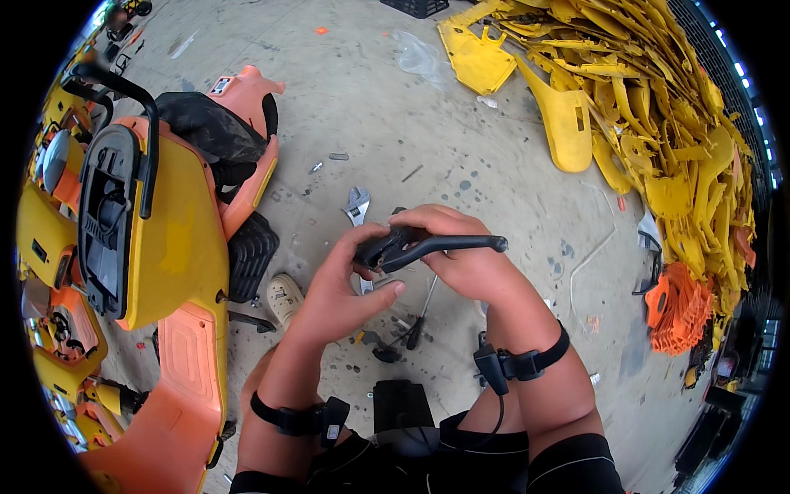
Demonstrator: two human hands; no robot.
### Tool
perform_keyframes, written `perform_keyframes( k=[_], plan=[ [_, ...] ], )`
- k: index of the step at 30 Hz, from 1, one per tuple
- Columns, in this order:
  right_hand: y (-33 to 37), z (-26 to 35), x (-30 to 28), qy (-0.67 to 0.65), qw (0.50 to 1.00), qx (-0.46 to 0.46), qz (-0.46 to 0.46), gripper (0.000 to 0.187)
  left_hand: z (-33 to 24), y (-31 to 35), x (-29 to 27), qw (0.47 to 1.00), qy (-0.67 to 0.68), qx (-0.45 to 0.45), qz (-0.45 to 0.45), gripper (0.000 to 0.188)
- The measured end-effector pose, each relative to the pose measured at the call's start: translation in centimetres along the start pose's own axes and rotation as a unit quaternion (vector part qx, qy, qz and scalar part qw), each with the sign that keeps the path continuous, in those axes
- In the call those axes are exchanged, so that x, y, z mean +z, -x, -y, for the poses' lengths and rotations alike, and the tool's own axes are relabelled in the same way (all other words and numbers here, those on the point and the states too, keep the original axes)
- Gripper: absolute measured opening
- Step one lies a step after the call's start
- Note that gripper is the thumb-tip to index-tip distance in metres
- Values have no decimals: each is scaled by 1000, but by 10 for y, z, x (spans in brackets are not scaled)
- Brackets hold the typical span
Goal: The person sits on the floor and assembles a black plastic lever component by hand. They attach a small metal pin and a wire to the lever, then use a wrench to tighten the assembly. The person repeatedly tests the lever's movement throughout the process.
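Observation:
A black brake lever with its bracket (440,244) is held up in front of me between both hands. My left hand (337,284) is closed around the bracket end, with the thumb stretched out below it. My right hand (461,259) grips from the other side, its fingers over the bracket and the lever blade crossing in front of the palm. An adjustable wrench (357,204) lies on the floor just beyond the hands, partly covered by them. Below them a screwdriver (418,328) rests on the floor beside a small black part (385,352).
To my left stands a yellow and orange scooter (177,255) with a black rear rail; more scooters are behind it. A big heap of yellow plastic panels (658,107) fills the far right, with stacked orange parts (681,309) nearby. Bolts and scraps dot the concrete floor (485,173).

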State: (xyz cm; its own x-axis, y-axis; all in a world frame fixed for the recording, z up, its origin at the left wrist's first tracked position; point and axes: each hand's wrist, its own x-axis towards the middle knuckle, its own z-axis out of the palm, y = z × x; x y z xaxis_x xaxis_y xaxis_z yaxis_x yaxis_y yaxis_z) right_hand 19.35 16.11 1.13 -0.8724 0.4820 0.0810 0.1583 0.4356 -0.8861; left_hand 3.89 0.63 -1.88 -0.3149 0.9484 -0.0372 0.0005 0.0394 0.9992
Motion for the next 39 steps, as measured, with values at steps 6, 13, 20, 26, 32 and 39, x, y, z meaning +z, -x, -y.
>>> perform_keyframes(
  k=[6, 13, 20, 26, 32, 39],
  plan=[
    [-4, 3, 1, -36, 999, 34, 11, 46, -1, -3, -5, 987, -157, 29, -25, 54],
    [-17, 3, 12, -171, 976, 135, 21, 48, -5, -15, -19, 963, -236, 116, -55, 45],
    [-32, -3, 17, -309, 932, 190, -7, 56, -4, -26, -28, 992, -13, -66, -105, 35],
    [-57, -64, -8, -164, 938, 215, -218, 40, 1, -35, -49, 937, 241, -178, -179, 19],
    [29, -310, 41, 81, 893, 398, -196, 29, -6, -50, -58, 889, 348, -187, -232, 28],
    [73, -363, 213, 160, 867, 452, -137, 31, 2, -37, -59, 896, 283, -225, -257, 23]
  ],
)
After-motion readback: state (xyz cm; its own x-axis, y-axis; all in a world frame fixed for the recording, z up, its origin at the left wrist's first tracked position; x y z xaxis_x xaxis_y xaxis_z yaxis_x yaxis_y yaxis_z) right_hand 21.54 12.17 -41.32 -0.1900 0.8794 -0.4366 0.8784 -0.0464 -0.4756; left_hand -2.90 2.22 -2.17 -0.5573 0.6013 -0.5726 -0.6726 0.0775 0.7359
